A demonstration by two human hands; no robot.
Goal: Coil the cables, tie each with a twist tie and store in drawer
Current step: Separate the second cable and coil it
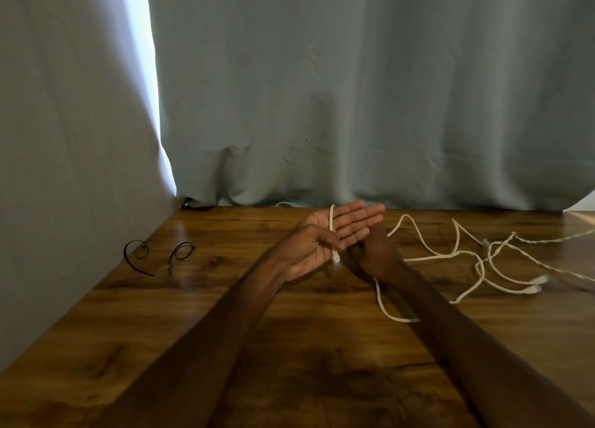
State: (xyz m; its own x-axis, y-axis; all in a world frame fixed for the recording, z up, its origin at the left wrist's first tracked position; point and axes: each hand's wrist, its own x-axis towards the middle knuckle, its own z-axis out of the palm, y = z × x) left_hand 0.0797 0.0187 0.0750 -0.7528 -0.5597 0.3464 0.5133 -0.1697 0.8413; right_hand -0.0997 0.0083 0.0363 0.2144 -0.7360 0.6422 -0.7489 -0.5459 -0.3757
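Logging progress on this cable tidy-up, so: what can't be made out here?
Head view:
- Fingers of the right hand: hidden behind the left hand, so its grip is unclear.
- white cable: its run vanishes behind both hands.
- twisted cable: cut off by the right edge.
- Drawer: not in frame.

Both forearms bare, reaching forward, converging mid-frame. Left hand (325, 239) palm up, fingers straight, thumb pinning cable (331, 222) across palm. Right hand (378, 255) back toward camera, tucked under left fingertips; its fingers hidden.
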